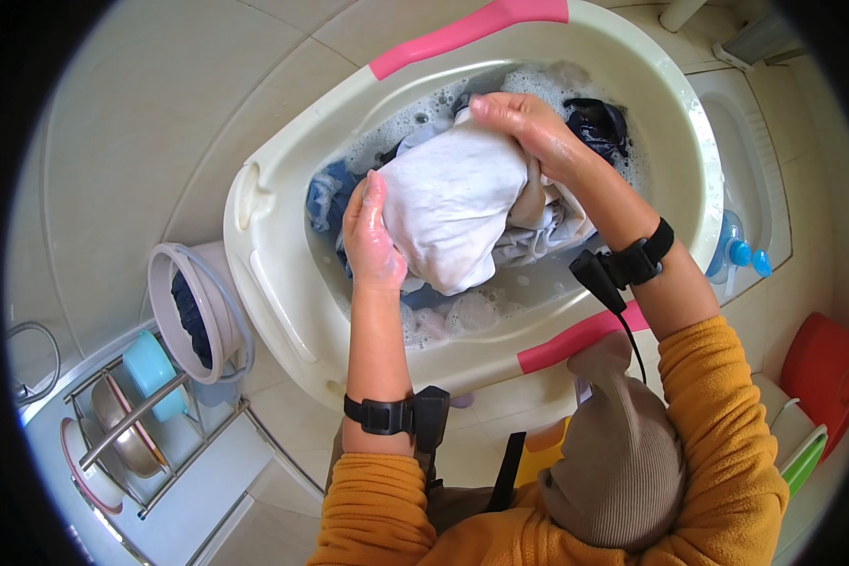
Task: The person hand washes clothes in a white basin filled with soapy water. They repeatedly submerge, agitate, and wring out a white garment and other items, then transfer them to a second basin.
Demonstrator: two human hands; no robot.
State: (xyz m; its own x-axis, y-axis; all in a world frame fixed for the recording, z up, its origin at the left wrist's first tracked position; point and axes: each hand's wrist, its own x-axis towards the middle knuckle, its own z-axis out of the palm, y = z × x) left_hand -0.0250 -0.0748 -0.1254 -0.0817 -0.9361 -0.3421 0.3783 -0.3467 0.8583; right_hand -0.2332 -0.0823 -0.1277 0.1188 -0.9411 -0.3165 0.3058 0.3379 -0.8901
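A wet white garment (453,205) is stretched between my two hands over a cream plastic tub (681,92) with pink grips. My left hand (373,237) holds its left side, thumb up. At the upper right edge, my right hand (527,127) grips the fabric with thumb and fingers; part of its hold is hidden. Soapy water (538,286) fills the tub's bottom. A blue garment (331,192) lies in it at the left, a dark one (599,129) at the far right. Greyish-beige cloth (534,205) shows beside the white garment.
Left of the tub stands a pale bucket (232,329) with dark cloth inside. Near it, a metal rack (131,422) holds several basins. A squat toilet (732,106) and a blue bottle (730,244) are at the right. Farther down sits a red basin (821,375).
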